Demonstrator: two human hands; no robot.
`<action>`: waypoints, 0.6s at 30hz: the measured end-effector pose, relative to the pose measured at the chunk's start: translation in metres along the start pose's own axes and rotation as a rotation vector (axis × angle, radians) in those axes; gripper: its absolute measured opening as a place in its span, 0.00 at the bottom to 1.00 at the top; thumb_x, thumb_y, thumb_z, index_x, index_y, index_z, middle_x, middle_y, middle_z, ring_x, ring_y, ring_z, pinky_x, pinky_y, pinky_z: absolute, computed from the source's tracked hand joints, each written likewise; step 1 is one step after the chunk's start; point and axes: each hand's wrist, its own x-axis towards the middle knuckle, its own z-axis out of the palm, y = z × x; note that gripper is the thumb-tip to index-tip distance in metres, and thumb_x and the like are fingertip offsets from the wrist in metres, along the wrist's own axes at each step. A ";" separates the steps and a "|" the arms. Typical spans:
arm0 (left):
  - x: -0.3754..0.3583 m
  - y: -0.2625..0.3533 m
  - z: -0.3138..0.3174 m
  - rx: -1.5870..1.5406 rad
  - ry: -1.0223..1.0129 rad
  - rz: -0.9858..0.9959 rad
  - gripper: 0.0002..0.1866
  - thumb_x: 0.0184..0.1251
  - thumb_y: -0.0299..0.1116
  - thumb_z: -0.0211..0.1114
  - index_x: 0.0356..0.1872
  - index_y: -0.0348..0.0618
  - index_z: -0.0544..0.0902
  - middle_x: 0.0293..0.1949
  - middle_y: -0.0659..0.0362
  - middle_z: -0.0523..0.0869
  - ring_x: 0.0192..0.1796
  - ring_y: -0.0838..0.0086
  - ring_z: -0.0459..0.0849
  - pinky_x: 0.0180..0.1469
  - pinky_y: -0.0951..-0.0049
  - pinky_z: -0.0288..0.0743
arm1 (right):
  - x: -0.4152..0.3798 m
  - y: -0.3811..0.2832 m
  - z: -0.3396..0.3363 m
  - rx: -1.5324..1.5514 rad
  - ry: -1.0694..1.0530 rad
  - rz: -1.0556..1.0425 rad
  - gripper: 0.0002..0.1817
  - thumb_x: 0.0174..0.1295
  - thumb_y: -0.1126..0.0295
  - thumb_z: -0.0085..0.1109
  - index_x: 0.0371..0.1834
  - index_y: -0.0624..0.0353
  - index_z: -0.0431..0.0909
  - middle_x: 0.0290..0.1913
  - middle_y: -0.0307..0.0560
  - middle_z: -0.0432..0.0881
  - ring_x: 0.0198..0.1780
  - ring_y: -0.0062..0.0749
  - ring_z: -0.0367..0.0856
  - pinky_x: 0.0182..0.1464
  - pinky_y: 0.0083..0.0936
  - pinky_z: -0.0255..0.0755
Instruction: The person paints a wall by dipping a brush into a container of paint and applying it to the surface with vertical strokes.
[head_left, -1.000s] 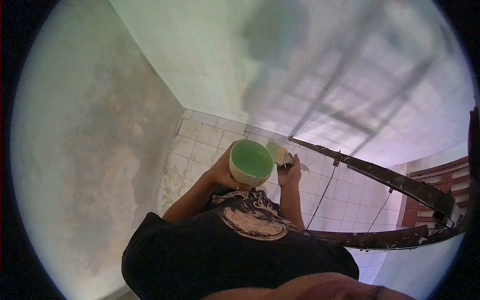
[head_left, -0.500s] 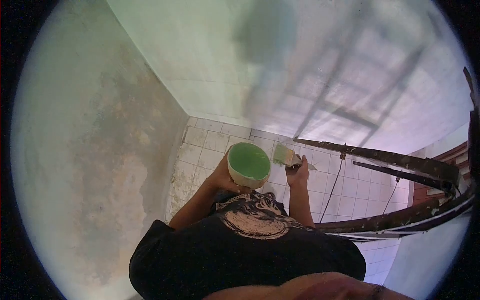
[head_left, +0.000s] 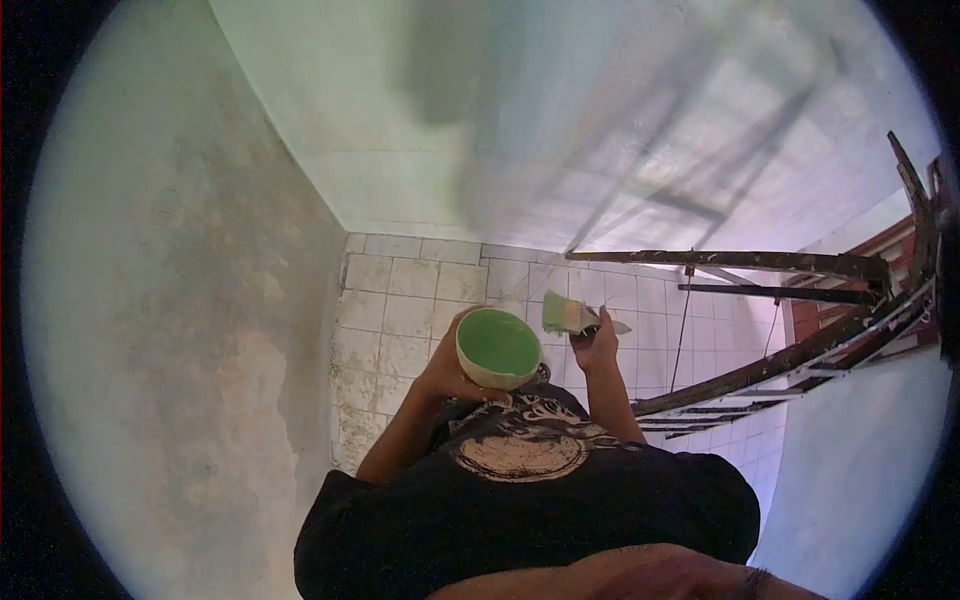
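A round tub of green paint (head_left: 499, 345) is in front of my chest, its open top facing up. My left hand (head_left: 447, 362) is wrapped around the tub's left side and underside. To the right of the tub, my right hand (head_left: 597, 346) is closed around the handle of a wide paintbrush (head_left: 570, 316). The brush lies sideways, its green-coated bristles pointing left toward the tub, with a small gap between them. Part of the handle is hidden by my fingers.
A paint-spattered stepladder (head_left: 790, 262) stands on the right, its legs spread. Ahead rises a pale green wall (head_left: 400, 160) with shadows on it; to the left is a stained, patchy wall (head_left: 220, 300). White floor tiles (head_left: 410, 277) are dirty near the left wall.
My view has shifted slightly, so walls and ladder appear displaced to the left. The tub sits a little lower in view. Both hands keep their holds.
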 end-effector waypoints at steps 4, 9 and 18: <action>-0.026 0.002 -0.026 -0.062 0.016 -0.047 0.63 0.21 0.39 0.85 0.64 0.37 0.54 0.57 0.52 0.71 0.60 0.63 0.70 0.62 0.62 0.63 | -0.027 0.032 0.002 -0.076 0.040 0.041 0.20 0.66 0.53 0.48 0.47 0.59 0.71 0.48 0.49 0.76 0.47 0.39 0.76 0.49 0.34 0.72; -0.046 0.004 -0.049 -0.146 0.083 -0.017 0.63 0.21 0.37 0.85 0.64 0.37 0.54 0.56 0.52 0.71 0.60 0.64 0.71 0.61 0.63 0.64 | -0.048 0.048 0.016 -0.168 -0.004 0.076 0.20 0.66 0.54 0.47 0.48 0.60 0.70 0.50 0.51 0.76 0.50 0.42 0.75 0.52 0.37 0.71; -0.067 0.010 -0.074 0.060 0.141 -0.007 0.64 0.18 0.38 0.85 0.64 0.35 0.55 0.56 0.52 0.72 0.59 0.64 0.71 0.61 0.64 0.65 | -0.055 0.069 0.040 -0.256 -0.048 0.068 0.25 0.66 0.51 0.47 0.51 0.65 0.70 0.50 0.55 0.75 0.50 0.45 0.75 0.52 0.41 0.70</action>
